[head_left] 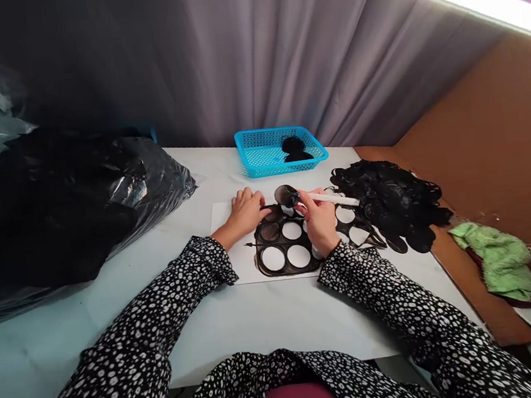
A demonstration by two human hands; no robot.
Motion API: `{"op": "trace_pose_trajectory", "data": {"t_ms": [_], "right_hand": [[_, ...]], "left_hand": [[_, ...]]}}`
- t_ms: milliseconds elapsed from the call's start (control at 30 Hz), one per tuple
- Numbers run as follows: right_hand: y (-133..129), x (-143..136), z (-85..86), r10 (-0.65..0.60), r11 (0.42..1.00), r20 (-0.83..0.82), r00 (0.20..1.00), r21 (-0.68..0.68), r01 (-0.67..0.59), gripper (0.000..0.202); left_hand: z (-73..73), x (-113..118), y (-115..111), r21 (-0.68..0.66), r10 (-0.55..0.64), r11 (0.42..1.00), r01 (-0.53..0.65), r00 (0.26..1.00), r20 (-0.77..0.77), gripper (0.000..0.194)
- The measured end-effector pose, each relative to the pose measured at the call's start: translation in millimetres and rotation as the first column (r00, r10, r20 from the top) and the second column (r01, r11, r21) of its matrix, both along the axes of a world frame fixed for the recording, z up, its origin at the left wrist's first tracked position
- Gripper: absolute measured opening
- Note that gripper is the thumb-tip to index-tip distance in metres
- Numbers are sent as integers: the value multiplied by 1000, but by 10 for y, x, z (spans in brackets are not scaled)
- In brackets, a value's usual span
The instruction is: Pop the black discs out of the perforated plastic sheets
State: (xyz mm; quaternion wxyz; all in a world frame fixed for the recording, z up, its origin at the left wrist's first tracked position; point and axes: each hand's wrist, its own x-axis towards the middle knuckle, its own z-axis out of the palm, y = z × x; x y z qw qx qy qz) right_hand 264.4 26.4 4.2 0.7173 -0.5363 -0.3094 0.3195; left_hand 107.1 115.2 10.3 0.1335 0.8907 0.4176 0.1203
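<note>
My right hand (321, 223) is closed around a white pen-like tool (338, 198). At the tool's left end, by my fingertips, is a dark see-through round lens (286, 195); how it is held there I cannot make out. Below lies a black frame with rows of round openings (284, 242) on a white sheet (245, 272). Two openings at its left show dark discs (270, 231), while others show white. My left hand (246, 209) rests at the frame's upper left edge, fingers spread and holding nothing. My right hand covers part of the frame.
A blue basket (262, 168) with black round pieces (294, 145) stands behind the frame. To the right is a heap of black rounded pieces (392, 203), and a green cloth (500, 257) lies beyond it. Large black plastic bags (54, 212) fill the left side.
</note>
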Motion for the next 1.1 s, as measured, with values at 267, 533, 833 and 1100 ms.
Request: {"op": "trace_pose_trajectory", "data": {"t_ms": [267, 533, 833, 1100], "right_hand": [[34, 153, -137, -113, 993, 110, 987, -25, 117, 34], [-154, -75, 125, 503, 858, 633, 588, -288, -425, 12], [-125, -86, 165, 705, 700, 544, 456, -426, -574, 17], [-140, -145, 190, 673, 709, 660, 334, -445, -547, 11]], "left_hand": [[73, -99, 41, 137, 50, 989, -59, 997, 65, 10], [-8, -688, -742, 243, -361, 906, 346, 933, 17, 23], [-102, -816, -838, 223, -369, 909, 353, 929, 35, 33], [-111, -825, -837, 205, -380, 909, 362, 924, 51, 33]]}}
